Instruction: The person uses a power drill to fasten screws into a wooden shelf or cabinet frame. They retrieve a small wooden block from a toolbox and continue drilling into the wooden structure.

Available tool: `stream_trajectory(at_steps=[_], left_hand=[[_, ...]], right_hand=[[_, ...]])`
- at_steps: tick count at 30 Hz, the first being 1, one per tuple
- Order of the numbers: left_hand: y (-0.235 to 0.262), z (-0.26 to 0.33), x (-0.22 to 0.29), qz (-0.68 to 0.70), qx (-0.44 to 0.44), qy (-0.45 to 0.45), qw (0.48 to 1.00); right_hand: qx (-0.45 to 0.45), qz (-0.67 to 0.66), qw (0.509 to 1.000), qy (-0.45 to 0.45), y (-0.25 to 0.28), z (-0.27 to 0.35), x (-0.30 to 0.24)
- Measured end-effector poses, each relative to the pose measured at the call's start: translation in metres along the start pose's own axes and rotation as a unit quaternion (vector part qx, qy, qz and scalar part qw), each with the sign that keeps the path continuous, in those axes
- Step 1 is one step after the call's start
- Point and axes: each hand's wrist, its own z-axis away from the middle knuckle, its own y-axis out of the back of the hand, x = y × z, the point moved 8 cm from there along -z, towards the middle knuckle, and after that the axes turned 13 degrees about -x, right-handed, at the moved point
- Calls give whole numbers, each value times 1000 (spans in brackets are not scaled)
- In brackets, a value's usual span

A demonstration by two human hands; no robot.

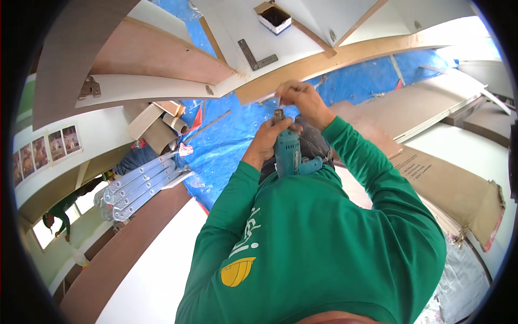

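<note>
My left hand is wrapped round the front of a teal power drill, just behind its metal chuck. The chuck points away from me, and the drill's body rests close against my front. Beyond and to the right of the chuck, my right hand is closed in a pinch with its fingertips above the chuck. A thin pale sliver shows at those fingertips, too small to name. Both hands are over the blue sheet, with the edge of a wooden board just past them.
A metal try square and a small open box lie on the white cabinet panel ahead. Blue sheeting covers the floor. A folded aluminium ladder is at left; boards and cardboard lie right. Another person is far left.
</note>
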Motion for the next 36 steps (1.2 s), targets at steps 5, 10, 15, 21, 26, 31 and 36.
stream_trajectory(at_steps=[5,10,15,21,26,31,36], left_hand=[[-6,6,-29,43,23,37,998],[28,-10,-109,138,46,42,988],[52,-17,-182,219,70,84,970],[42,-24,-215,225,18,128,966],[37,-49,-228,291,45,142,945],[31,-80,-217,324,64,156,931],[26,-112,-215,354,63,170,917]], right_hand=[[184,-61,980,-35,95,-48,40],[116,128,968,-179,148,-83,105],[176,300,937,32,179,-154,6],[134,643,729,191,203,-257,-79],[114,728,666,116,225,-315,-72],[49,639,765,61,226,-318,-76],[116,662,715,195,223,-299,-83]])
